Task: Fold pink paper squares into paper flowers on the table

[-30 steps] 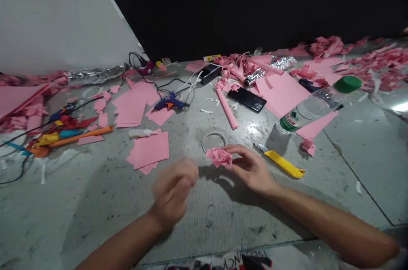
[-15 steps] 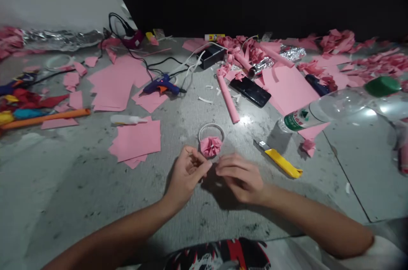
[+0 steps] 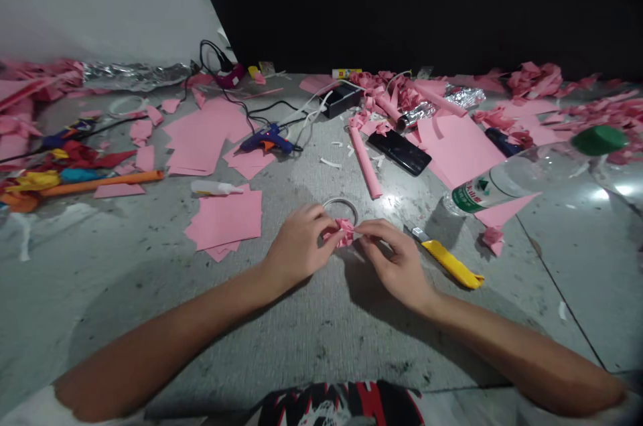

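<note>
Both hands have closed in on the small ruffled pink paper flower (image 3: pixel 344 233) since half a second ago, when they sat just short of it: the left hand (image 3: pixel 296 245) now pinches its left side between thumb and fingers, while the right hand (image 3: pixel 396 262) has its thumb and forefinger tips close together at its right edge, though whether they grip it I cannot tell. It sits at the near edge of the thin grey-white ring (image 3: pixel 342 199), between the stacked square pink paper sheets (image 3: pixel 231 220) and the yellow-handled utility knife (image 3: pixel 453 265).
</note>
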{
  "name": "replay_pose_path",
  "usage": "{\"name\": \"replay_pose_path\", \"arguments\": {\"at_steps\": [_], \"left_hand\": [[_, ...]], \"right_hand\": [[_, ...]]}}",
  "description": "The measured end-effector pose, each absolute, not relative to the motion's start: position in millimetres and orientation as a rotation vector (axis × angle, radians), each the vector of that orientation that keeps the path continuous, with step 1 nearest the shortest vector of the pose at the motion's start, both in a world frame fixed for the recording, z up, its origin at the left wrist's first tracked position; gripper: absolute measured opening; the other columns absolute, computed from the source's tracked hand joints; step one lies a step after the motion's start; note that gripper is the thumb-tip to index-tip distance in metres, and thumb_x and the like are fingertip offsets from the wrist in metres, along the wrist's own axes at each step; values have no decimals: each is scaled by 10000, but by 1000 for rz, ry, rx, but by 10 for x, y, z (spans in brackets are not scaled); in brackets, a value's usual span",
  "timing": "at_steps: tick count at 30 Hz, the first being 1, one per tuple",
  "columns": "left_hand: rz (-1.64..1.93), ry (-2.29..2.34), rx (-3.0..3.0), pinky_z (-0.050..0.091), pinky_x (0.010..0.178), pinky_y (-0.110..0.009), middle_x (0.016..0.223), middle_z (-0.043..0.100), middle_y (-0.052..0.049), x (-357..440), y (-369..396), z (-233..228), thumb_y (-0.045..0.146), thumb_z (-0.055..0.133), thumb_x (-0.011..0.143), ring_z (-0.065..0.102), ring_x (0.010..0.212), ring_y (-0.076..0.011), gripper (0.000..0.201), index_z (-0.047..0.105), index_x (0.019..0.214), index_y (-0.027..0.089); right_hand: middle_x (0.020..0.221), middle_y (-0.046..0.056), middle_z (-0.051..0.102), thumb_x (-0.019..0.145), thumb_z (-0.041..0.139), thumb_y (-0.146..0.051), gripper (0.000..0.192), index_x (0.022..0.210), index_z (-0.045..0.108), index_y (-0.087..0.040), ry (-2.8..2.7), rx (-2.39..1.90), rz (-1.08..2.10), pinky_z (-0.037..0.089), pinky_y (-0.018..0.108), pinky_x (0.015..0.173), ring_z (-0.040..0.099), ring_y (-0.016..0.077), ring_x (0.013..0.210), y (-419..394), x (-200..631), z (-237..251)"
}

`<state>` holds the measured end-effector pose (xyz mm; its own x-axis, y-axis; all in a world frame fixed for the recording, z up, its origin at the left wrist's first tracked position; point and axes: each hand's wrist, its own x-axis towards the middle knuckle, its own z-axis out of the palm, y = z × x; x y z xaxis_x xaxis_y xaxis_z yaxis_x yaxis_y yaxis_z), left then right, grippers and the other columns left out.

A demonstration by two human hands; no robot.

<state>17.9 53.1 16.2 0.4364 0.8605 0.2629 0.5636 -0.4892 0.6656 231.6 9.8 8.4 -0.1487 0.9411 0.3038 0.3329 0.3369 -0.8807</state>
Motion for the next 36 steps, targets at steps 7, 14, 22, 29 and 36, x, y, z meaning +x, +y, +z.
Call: {"name": "replay_pose_path", "arguments": {"at_steps": [7, 14, 22, 29, 36], "left_hand": [[511, 1113, 2222, 319, 683, -337, 623, 597, -53, 214, 700, 476, 175, 727, 747, 508, 664, -214, 195, 694, 559, 213], [649, 988, 1565, 408, 643, -299, 775, 731, -72, -12, 608, 523, 301, 768, 832, 590, 708, -192, 134, 834, 787, 192], [768, 704, 738, 489, 672, -247, 870, 722, -65, 200, 261, 14, 378, 916, 730, 613, 711, -130, 313, 829, 921, 146], [745, 692, 718, 525, 631, -263, 820, 756, -92, 171, 233, -40, 298, 865, 752, 646, 683, -168, 279, 843, 964, 119], [745, 727, 563, 581, 813, -286, 985, 804, -128, 159, 249, -11, 308, 891, 749, 741, 851, -207, 329, 829, 1009, 115]], "right_hand": [[1039, 61, 735, 978, 567, -115, 227, 1057, 740, -240, -1640, -1103, 715, 548, 388, 864, 689, 210, 961, 113, 2424, 42], [1074, 77, 721, 980, 579, -113, 238, 1124, 720, -239, -1657, -1044, 692, 555, 385, 850, 684, 208, 962, 52, 2427, 100], [1094, 82, 730, 939, 721, -223, 300, 1234, 672, -248, -1708, -843, 782, 600, 348, 774, 689, 207, 937, -50, 2276, 77], [1004, 76, 728, 912, 765, -194, 295, 1195, 693, -231, -1784, -797, 603, 608, 332, 760, 710, 195, 867, -53, 2295, 56], [1083, 99, 714, 903, 721, -160, 441, 1329, 665, -260, -1869, -781, 530, 607, 382, 768, 709, 231, 911, -81, 2343, 94]]}}
